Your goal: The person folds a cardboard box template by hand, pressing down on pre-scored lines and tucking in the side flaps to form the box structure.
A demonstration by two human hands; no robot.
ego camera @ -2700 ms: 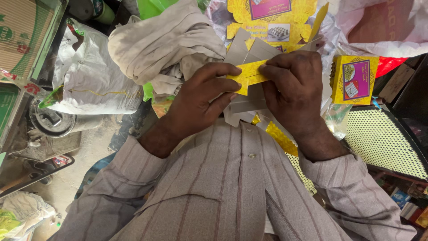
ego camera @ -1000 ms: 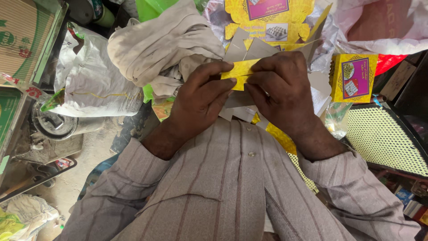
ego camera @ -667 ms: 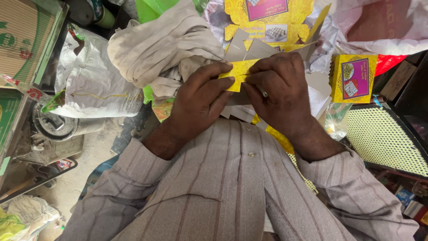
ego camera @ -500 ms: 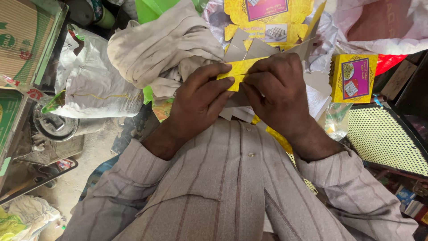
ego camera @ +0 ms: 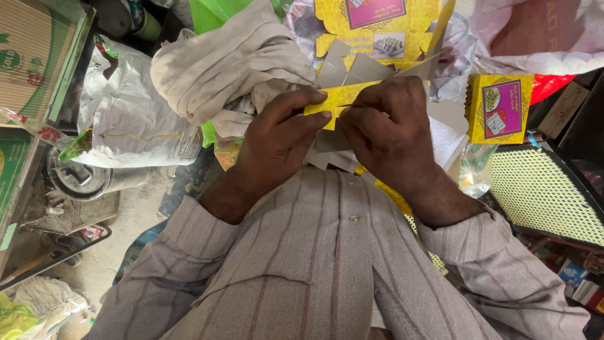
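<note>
Head view: my left hand (ego camera: 277,141) pinches the left end of a yellow cardboard flap (ego camera: 336,97); my right hand (ego camera: 387,129) grips its right end, fingers curled over it. The flap is held just above my chest, a flat yellow carton (ego camera: 377,25) beyond it. Crumpled cloth (ego camera: 233,63) left; folded yellow box (ego camera: 498,108) right.

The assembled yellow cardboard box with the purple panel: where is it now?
In the head view, the assembled yellow cardboard box stands upper right, beside the right hand, above the green mesh.
</note>
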